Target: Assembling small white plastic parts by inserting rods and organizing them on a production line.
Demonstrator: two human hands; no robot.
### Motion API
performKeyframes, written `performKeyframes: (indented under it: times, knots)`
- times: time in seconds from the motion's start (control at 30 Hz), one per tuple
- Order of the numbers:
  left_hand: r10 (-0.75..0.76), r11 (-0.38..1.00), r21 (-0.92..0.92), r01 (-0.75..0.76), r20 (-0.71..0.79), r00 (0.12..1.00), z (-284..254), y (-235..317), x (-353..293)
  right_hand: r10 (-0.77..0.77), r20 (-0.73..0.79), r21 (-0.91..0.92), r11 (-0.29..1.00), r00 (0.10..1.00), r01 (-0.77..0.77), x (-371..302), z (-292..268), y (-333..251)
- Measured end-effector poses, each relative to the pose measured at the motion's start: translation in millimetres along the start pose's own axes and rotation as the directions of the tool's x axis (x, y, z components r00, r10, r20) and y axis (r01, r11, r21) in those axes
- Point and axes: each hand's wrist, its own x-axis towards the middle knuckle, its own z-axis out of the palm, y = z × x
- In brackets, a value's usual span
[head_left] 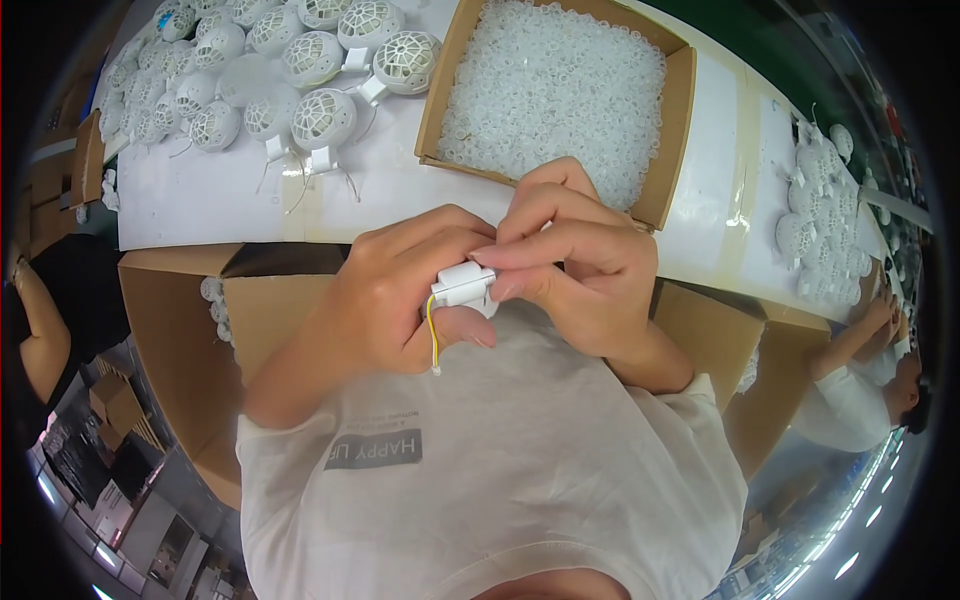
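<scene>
In front of my chest, my left hand (395,285) is closed around a small white plastic housing (462,285), its thumb beneath. A thin yellow and white wire (433,335) hangs from the housing's left end, tipped with a tiny white connector. My right hand (585,265) meets the housing's right end, thumb and index finger pinched on it. Anything small between those fingertips is hidden. Beyond my hands, a shallow cardboard box (683,130) holds a mass of small clear plastic rings (560,95).
White openwork balls (325,118) with stubs and wires crowd the white table (200,205) at far left; more balls (810,220) lie at right. Open cardboard cartons (185,370) stand below the table's near edge. One person (860,385) works at right; another's arm (42,325) shows at left.
</scene>
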Motion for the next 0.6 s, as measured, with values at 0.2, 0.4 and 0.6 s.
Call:
performKeyframes:
  times: [0.2, 0.4, 0.6]
  knots:
    - [-0.079, 0.950, -0.294, 0.101, 0.088, 0.993, 4.4, 4.0, -4.0, -0.222, 0.093, -0.078, 0.970, 0.971, 0.230, 7.1, -6.9, 3.4]
    - [-0.193, 0.694, -0.650, 0.312, 0.249, 0.949, 11.4, 7.0, -3.9, -0.285, 0.162, -0.220, 0.923, 0.945, 0.316, 16.6, -14.5, -2.9]
    - [-0.162, 0.711, -0.648, 0.272, 0.225, 0.961, 12.0, 13.5, 2.7, -0.258, 0.133, -0.267, 0.921, 0.957, 0.285, 14.9, -16.7, -17.5]
